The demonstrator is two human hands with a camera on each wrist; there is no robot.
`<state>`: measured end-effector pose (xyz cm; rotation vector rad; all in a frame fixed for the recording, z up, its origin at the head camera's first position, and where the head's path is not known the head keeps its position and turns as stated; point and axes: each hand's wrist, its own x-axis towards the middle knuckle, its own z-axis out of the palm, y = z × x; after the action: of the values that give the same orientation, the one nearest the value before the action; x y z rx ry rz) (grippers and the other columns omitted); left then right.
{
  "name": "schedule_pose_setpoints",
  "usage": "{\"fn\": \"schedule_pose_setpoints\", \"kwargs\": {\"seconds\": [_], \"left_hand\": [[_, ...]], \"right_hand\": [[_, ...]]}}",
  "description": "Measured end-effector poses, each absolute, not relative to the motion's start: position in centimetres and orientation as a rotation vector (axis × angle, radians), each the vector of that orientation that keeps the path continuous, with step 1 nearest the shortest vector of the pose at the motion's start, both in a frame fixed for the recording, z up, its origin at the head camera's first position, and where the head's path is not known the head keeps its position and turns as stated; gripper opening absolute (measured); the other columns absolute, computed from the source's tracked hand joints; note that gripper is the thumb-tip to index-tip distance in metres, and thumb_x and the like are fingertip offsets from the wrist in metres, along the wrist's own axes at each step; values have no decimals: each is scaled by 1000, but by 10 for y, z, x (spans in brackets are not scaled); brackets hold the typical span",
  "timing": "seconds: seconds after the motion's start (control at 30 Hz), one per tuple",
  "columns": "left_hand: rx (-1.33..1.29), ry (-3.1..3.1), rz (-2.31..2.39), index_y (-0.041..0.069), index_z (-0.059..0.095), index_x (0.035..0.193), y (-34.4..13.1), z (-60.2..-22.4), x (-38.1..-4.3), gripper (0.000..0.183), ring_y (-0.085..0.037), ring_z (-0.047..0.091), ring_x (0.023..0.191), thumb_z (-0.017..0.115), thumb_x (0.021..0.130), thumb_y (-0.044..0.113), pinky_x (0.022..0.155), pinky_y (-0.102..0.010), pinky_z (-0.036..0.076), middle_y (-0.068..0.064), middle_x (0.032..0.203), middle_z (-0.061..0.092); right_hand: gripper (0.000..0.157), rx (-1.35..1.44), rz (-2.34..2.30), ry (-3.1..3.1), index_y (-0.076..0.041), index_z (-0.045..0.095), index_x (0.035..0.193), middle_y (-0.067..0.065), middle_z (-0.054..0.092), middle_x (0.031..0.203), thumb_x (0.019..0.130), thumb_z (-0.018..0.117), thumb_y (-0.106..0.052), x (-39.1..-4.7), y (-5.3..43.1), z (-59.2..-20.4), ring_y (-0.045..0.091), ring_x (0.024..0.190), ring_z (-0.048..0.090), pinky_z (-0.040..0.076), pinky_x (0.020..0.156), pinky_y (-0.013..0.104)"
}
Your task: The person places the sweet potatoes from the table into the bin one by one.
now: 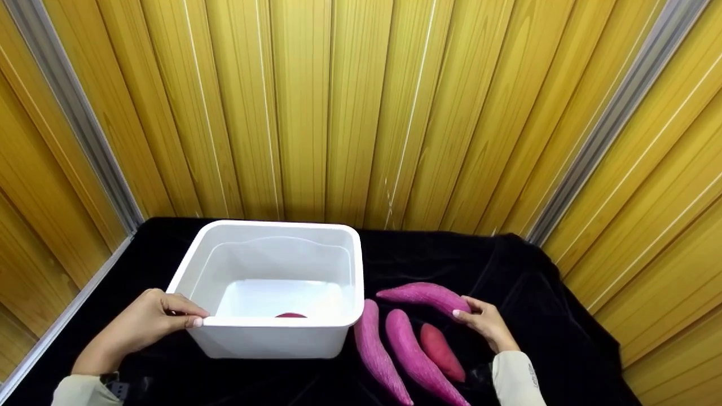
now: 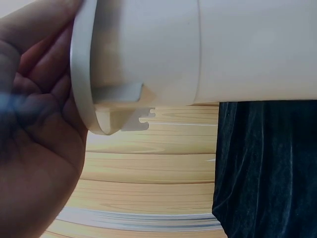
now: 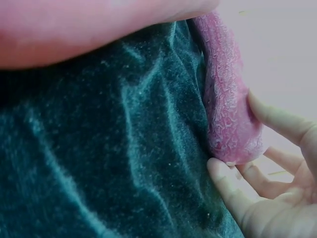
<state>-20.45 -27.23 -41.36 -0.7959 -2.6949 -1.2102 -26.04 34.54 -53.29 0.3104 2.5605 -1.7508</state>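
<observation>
Yellow wood-grain panelling [image 1: 355, 113] is lining the rear and both sides; thin white streaks [image 1: 389, 198] are marking its rear face. Grey metal strips [image 1: 73, 101] are running down both corners. Black velvety cloth [image 1: 428, 254] is lying creased below.

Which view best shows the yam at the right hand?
Head: it shows the yam almost end to end, with the right hand pinching one end. Right wrist: its pinched end, close up, far tip unseen; left wrist: none of it.

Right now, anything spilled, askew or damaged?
Pale scuffs low on the yellow wood-grain wall: ragged marks against otherwise straight grooves, so possibly surface damage. No spill visible around the white bin.
</observation>
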Motion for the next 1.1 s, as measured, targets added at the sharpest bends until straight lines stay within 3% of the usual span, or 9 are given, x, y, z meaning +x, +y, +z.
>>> {"fn": "schedule_pose_setpoints", "kwargs": {"seconds": [0.4, 0.8, 1.1], "left_hand": [[-798, -2698, -1248, 8, 79, 85, -269, -412, -207, 9, 6, 61, 78, 78, 78, 14, 66, -14, 49, -2, 82, 75], [-817, -2668, -1260, 7, 79, 85, -271, -415, -204, 8, 6, 61, 78, 78, 78, 11, 66, -14, 49, -2, 82, 75], [-798, -2675, -1254, 8, 79, 85, -272, -415, -203, 8, 6, 61, 78, 78, 78, 12, 67, -13, 48, -2, 82, 75]], "right_hand": [[63, 341, -1722, 2560, 11, 46, 135, 28, 54, 131, 83, 74, -11, -260, 349, -530, 15, 96, 61, 52, 82, 27], [57, 310, -1713, 2551, 11, 50, 131, 26, 60, 123, 84, 74, -11, -261, 347, -523, 17, 94, 63, 54, 82, 33], [52, 303, -1763, 2495, 9, 54, 128, 14, 66, 111, 85, 73, -12, -262, 345, -513, 10, 87, 63, 54, 78, 27]]}}
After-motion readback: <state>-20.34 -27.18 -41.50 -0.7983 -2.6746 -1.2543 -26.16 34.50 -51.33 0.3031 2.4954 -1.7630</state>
